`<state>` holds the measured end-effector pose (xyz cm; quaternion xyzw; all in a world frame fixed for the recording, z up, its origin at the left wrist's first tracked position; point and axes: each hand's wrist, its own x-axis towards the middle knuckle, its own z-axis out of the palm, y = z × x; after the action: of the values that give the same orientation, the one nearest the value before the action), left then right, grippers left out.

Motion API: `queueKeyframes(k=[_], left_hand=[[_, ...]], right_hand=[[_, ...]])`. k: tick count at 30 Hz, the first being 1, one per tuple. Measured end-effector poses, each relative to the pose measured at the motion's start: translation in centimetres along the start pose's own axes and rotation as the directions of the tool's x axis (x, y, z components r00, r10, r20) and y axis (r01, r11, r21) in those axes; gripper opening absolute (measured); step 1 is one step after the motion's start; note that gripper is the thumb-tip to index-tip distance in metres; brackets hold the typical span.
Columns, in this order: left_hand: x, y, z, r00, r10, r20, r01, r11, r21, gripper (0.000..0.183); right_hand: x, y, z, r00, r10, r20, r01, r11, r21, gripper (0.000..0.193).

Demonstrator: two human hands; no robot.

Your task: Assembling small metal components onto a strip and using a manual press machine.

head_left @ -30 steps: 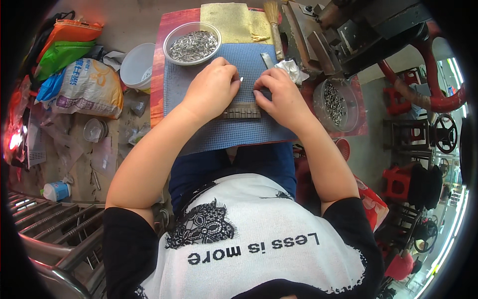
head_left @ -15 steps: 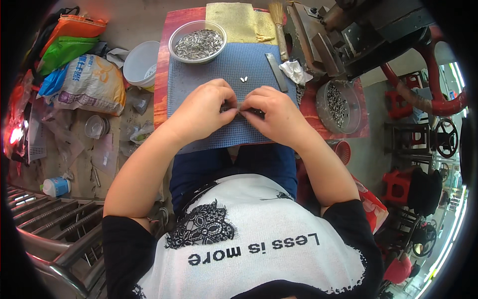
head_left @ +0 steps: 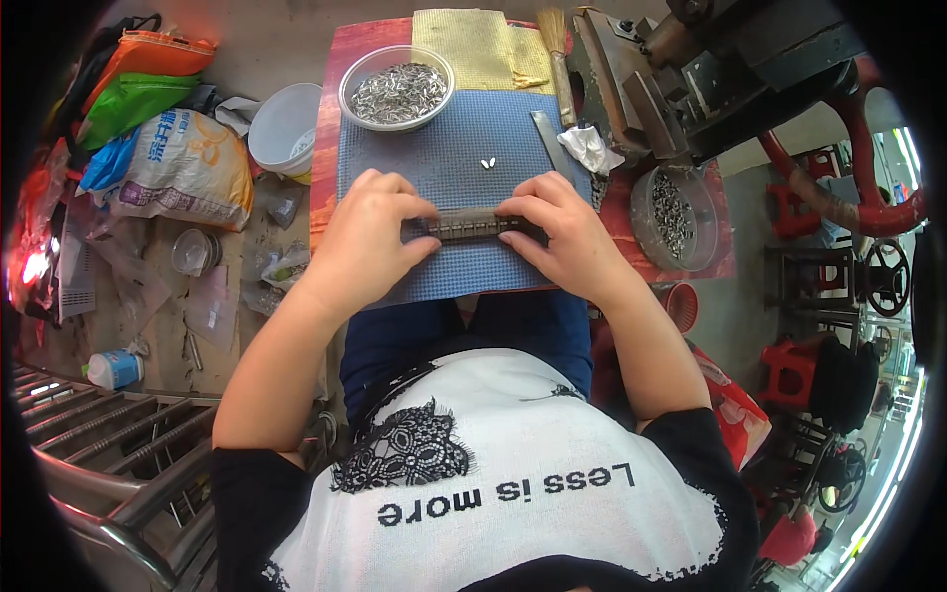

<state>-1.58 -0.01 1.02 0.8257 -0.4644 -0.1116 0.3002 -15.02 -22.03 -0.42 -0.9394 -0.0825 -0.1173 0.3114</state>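
Observation:
Between my two hands lies a dark metal bar with a row of small notches, low over the blue ribbed mat. My left hand pinches its left end between thumb and fingers. The right end is gripped the same way by my right hand. Both ends are partly covered by my fingers. Two small shiny metal pieces lie on the mat just beyond the bar. A clear round tub full of similar slivers stands at the mat's far left.
A flat metal strip, crumpled white paper and a brush lie at the right. Beside them stand a heavy dark machine and a clear bowl of small parts. A white bucket is left of the table.
My hands have drawn apart sideways, so the notched bar's middle now shows between them. Before, my fingertips met over it. The view has shifted slightly.

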Motion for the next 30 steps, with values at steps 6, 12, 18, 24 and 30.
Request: queueKeyframes(k=[6,12,18,24,30], left_hand=[[-0.2,-0.5,0.4,0.995,-0.001,-0.103,-0.002,0.999,-0.034,0.032],[5.8,-2.6,-6.8,0.900,-0.287,-0.328,0.287,0.957,-0.049,0.038],[10.4,-3.5,-7.0,0.987,-0.156,0.038,0.121,0.878,0.464,0.047],[11.1,-5.4,-5.0,0.997,-0.043,-0.070,0.069,0.894,0.442,0.034],[10.8,-6.7,-3.5,0.972,0.027,-0.233,0.059,0.934,0.352,0.017]], right_hand=[[0.7,0.5,0.3,0.999,0.010,-0.032,-0.008,0.998,0.065,0.025],[0.1,0.5,0.7,0.997,0.021,-0.075,-0.015,0.997,0.076,0.023],[0.0,0.3,0.8,0.996,0.014,-0.090,-0.008,0.997,0.071,0.023],[0.5,0.2,0.5,0.995,0.014,-0.100,-0.006,0.997,0.078,0.025],[7.2,-1.1,-1.2,0.975,-0.070,-0.210,0.072,0.997,0.001,0.023]])
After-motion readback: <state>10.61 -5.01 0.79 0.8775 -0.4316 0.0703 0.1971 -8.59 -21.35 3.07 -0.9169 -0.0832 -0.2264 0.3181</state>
